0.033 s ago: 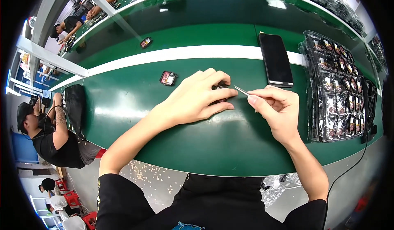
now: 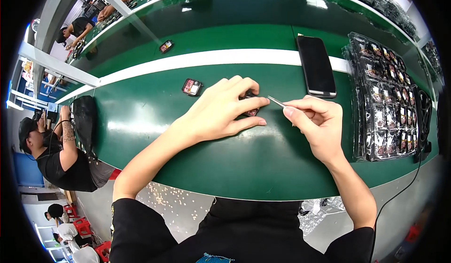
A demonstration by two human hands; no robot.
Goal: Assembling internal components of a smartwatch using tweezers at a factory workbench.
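Observation:
My left hand (image 2: 225, 110) lies on the green bench (image 2: 188, 141), its fingers curled over a small dark part with a reddish face (image 2: 252, 112) and pinning it to the surface. My right hand (image 2: 314, 122) pinches thin metal tweezers (image 2: 277, 102), whose tip points left at that part, just beside my left fingertips. A second small dark part with a pink face (image 2: 191, 87) lies loose on the bench, a little left of my left hand. Most of the held part is hidden under my fingers.
A black phone (image 2: 316, 65) lies face up beyond my right hand. Stacked clear trays of small parts (image 2: 390, 103) fill the right side, with a black cable (image 2: 418, 169) beside them. Another small part (image 2: 166, 46) sits farther back. A person in black (image 2: 56, 150) sits at the left.

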